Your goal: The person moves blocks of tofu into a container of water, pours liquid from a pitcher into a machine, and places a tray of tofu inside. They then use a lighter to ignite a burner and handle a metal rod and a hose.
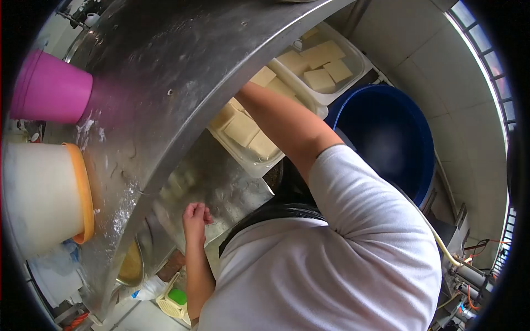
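Tofu-like blocks (pixel 242 130) in near white tub (pixel 249 167), ahead-right of my left hand (pixel 196 215). Right forearm (pixel 284 124) is nearer, crossing over tub. Left fingers curled, can't tell if gripping; right hand hidden behind steel table rim (pixel 207 106).

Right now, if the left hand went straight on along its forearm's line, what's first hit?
Left hand: probably the steel table's rim, after passing over the metal sheet; depth is unclear, so it may brush the sheet first.
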Available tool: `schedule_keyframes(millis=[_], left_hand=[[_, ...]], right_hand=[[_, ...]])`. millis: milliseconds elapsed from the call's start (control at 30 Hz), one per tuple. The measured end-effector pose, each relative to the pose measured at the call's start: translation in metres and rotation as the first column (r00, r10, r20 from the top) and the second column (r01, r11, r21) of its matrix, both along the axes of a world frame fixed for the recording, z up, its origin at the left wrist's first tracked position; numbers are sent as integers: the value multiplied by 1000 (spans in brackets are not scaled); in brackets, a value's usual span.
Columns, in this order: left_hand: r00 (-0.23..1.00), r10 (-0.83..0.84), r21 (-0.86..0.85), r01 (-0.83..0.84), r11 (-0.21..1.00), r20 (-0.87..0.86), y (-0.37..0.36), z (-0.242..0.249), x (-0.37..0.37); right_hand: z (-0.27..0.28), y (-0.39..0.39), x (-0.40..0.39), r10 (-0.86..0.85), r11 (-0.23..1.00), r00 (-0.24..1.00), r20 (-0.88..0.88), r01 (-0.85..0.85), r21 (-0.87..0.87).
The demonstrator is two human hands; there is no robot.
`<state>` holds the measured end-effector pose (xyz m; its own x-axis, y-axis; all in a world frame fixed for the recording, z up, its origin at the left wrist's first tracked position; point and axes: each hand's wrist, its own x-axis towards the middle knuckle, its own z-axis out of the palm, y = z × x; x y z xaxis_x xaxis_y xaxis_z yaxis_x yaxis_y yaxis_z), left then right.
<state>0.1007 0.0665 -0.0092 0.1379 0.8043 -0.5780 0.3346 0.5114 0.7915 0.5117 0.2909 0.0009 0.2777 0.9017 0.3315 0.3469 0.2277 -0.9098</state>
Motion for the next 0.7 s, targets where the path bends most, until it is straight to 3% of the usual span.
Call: schedule_keyframes(millis=[100,200,267,300,367,400,433,500,533,567,600,633,700], left_hand=[[997,16,50,-12,999,-74,-12,-10,-23],[996,82,40,-81,996,-16,-17,-6,-27],[999,42,36,-42,998,-8,-12,-3,-22],[1000,8,34,-8,999,-5,-7,1,-16],[998,-60,74,58,996,20,1,9,4],[992,-117,118,113,987,36,5,15,17],[991,-129,120,124,985,43,6,23,30],[896,-443,316,412,854,27,0,41,55],[718,-689,457,648,609,-99,-1,55,63],[611,-779,477,732,487,-143,-5,64,68],[490,-851,487,799,352,-190,-9,69,71],[475,-860,497,801,334,-188,-9,68,70],[469,-813,531,812,243,-345,-8,64,67]], right_hand=[[6,-31,-8,-140,990,983,122,136,36],[21,-127,-30,-221,975,961,165,214,59],[29,-198,-55,-107,989,990,93,115,-88],[28,-232,-69,-26,965,991,130,59,-255],[18,-291,-93,111,983,984,141,-89,-158],[24,-309,-101,90,993,973,214,-104,55],[29,-327,-107,86,996,968,237,-89,3],[35,-350,-115,69,997,962,264,-58,-49],[38,-357,-118,-26,991,984,179,49,-124],[40,-363,-120,-132,968,986,100,150,-202],[38,-365,-121,-216,945,974,68,226,-238],[37,-370,-119,-256,928,963,84,269,-257],[41,-381,-120,-314,904,944,106,331,-271]])
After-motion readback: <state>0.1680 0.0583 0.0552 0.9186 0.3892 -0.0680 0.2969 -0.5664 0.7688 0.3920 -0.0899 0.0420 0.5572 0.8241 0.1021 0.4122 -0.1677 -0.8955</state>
